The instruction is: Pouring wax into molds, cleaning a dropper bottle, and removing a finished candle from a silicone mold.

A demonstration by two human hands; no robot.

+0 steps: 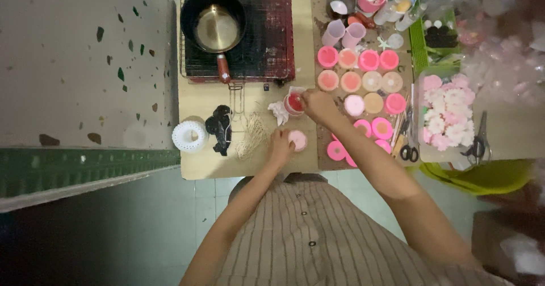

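While the small round pale-pink mould sits near the front edge of the low tan table, the left hand curls its fingers against the mould's left side, steadying it. Just beyond, the right hand grips the rim of a small cup of red liquid, fingers closed on it, held close above the table beside a crumpled white tissue. To my eye, a good pour would want the cup brought directly over the mould and tipped slowly, with the left hand keeping the mould flat. A bundle of pale wicks lies to the left; rows of filled pink and peach moulds stand to the right, and a black saucepan rests on the red stove behind.
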